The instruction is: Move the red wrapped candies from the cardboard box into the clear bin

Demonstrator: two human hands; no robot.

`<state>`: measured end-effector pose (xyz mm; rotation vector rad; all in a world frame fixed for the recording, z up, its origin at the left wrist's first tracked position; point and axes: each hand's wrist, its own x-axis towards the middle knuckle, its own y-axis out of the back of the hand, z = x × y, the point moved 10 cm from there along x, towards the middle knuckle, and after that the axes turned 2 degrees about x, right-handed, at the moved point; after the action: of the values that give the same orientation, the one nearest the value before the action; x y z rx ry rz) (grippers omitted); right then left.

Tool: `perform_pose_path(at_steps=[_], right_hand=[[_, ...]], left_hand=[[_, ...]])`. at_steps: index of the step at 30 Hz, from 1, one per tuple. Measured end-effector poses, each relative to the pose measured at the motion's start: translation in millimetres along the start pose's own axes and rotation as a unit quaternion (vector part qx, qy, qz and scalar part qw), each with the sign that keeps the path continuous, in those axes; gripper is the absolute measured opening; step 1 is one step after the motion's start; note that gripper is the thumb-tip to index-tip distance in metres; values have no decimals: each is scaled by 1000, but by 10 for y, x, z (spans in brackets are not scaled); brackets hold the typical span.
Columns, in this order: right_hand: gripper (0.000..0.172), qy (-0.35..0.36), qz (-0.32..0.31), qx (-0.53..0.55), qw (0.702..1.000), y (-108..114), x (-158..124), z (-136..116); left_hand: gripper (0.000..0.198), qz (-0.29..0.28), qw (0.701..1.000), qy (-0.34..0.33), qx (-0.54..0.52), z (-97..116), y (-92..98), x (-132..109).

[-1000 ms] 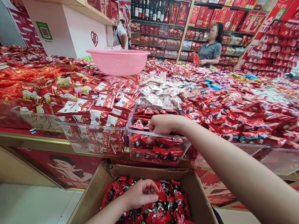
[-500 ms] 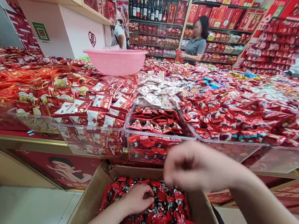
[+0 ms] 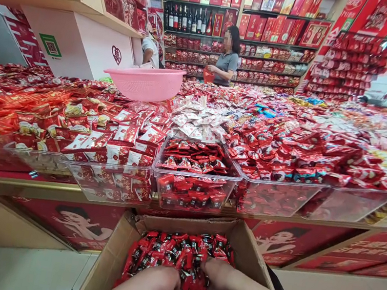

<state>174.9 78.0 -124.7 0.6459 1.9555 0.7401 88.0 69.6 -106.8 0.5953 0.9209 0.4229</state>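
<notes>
Both hands reach into an open cardboard box [image 3: 249, 246] of small red-and-black wrapped candies [image 3: 161, 251]. My left hand [image 3: 166, 283] rests low among them near the front wall, its fingers curled inward; what they may hold is hidden. To its right, my right hand [image 3: 219, 275] points down into the same candies, and its fingertips are buried. Just beyond the box stands a clear plastic bin [image 3: 195, 177] on the counter, with similar red candies inside.
Neighbouring clear bins hold red-and-white packets [image 3: 123, 153] on the left and red packets [image 3: 276, 161] on the right. White packets [image 3: 198, 118] are heaped behind. A pink basket [image 3: 144, 83] sits on the display. Two people [image 3: 226, 61] are behind the counter.
My right hand has come down from above the box's right rear side into the candies. My left hand has shifted slightly lower and nearer. The view has turned a little rightward.
</notes>
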Motion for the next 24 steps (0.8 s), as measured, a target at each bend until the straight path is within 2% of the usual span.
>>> perform_pose_path(at_steps=[2,5,7,8,10,12,14,16,20,24], right_hand=[[30,18,46,28,998,163,-36,-17],[19,53,156,175,971,525,-117,-77],[17,77,205,305,927,706,-180,-134],[18,86,218,361,903,763,-206,-166],[20,101,238,436,862,842,-255,-230],[23,114,261,483,828,907,-310,-258],[28,125,280,529,791,957,-363,-231],[35,125,273,570,765,956,-375,-180],[38,108,247,603,751,919,-347,-86],[36,111,254,637,719,947,-350,-43]], left_hand=[[22,51,998,6,-34,-4,145,-22],[58,118,985,-22,-126,91,357,-59],[74,102,947,-77,-295,240,393,-69],[75,85,909,-105,-394,318,399,-75],[64,65,824,-138,-546,416,420,-87],[49,88,784,-142,-598,411,468,-91],[40,125,762,-142,-619,354,537,-96],[37,149,733,-146,-647,295,607,-104],[35,157,684,-150,-696,234,693,-130],[32,148,663,-143,-720,222,698,-144]])
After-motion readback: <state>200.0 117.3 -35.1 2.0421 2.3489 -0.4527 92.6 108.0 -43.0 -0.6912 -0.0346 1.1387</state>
